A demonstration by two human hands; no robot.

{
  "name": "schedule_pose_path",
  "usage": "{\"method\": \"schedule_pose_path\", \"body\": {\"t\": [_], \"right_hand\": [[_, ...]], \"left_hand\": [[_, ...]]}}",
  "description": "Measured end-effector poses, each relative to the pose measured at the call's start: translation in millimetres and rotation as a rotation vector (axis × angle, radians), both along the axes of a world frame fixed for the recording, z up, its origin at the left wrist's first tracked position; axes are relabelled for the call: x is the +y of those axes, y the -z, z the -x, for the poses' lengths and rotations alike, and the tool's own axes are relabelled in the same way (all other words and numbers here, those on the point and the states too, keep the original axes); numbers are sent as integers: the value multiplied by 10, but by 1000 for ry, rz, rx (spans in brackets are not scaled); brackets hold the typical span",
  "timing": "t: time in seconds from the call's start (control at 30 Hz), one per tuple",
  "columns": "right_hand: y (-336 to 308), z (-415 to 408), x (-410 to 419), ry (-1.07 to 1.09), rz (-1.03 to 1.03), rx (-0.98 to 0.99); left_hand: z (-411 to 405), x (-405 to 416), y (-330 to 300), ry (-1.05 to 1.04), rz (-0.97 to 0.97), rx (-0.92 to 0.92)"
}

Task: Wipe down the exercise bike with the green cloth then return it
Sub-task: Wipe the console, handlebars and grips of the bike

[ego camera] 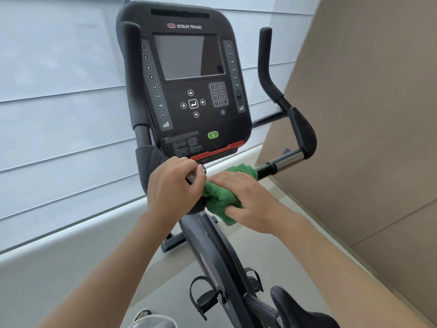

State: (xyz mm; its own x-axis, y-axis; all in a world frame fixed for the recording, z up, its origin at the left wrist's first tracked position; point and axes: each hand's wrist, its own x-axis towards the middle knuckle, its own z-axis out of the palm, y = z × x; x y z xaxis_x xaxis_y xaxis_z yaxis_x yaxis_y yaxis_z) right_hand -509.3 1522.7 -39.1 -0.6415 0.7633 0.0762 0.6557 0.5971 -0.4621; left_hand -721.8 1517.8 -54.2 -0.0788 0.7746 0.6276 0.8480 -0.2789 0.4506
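Pale window blinds (59,95) behind, tan wall panel (369,114) at right. Left hand (175,185) curled round the grip below the console (189,91), likely steadying the exercise bike (212,245). Right hand (246,197) laid flat, fingers straight, pressing the green cloth (220,197) onto the handlebar (279,164) junction under the console's lower edge. Cloth bunched, creased, bright green, one corner hanging.
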Motion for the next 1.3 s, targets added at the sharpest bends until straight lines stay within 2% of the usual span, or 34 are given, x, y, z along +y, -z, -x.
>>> {"method": "schedule_pose_path", "body": {"t": [0.1, 0.17, 0.27, 0.33, 0.53, 0.63, 0.7, 0.83, 0.9, 0.93, 0.97, 1.03, 1.13, 1.23, 1.3], "right_hand": [[-205, -172, 102, 16, 314, 40], [-289, -187, 156, -10, 342, -32], [-173, -61, 154, -87, 54, -274], [-7, -7, 120, -88, -154, -357], [393, 129, 163, 55, -582, -89], [391, 224, 240, 70, -694, -62], [213, 256, 352, 0, -547, -179], [-274, 402, 647, -75, 153, -554], [-351, 458, 730, -80, 314, -602], [-339, 460, 730, -75, 308, -600], [-301, 452, 693, -69, 243, -583], [-147, 389, 528, -39, -36, -489], [235, 347, 206, 125, -464, -218], [569, 515, -38, 385, -577, -128], [639, 618, -102, 441, -575, -128]], "left_hand": [[0, 0, 0, 9, -5, 3], [3, -1, -2, 16, -11, 6], [10, -11, -8, 20, -18, 11], [10, -17, -12, 27, -22, 13], [2, -2, -5, 64, -32, 74], [-8, 6, 7, 62, -44, 94], [-9, 12, 4, 56, -50, 93], [-8, -7, -7, 53, -31, 70], [-6, -21, -18, 39, -20, 53], [-6, -23, -21, 28, -17, 44], [-7, -26, -23, 20, -16, 35], [-14, -33, -20, 8, -15, 19], [1, -34, -6, 6, -35, -17], [10, -24, 7, 30, -49, -55], [6, -19, 18, 20, -44, -48]]}}
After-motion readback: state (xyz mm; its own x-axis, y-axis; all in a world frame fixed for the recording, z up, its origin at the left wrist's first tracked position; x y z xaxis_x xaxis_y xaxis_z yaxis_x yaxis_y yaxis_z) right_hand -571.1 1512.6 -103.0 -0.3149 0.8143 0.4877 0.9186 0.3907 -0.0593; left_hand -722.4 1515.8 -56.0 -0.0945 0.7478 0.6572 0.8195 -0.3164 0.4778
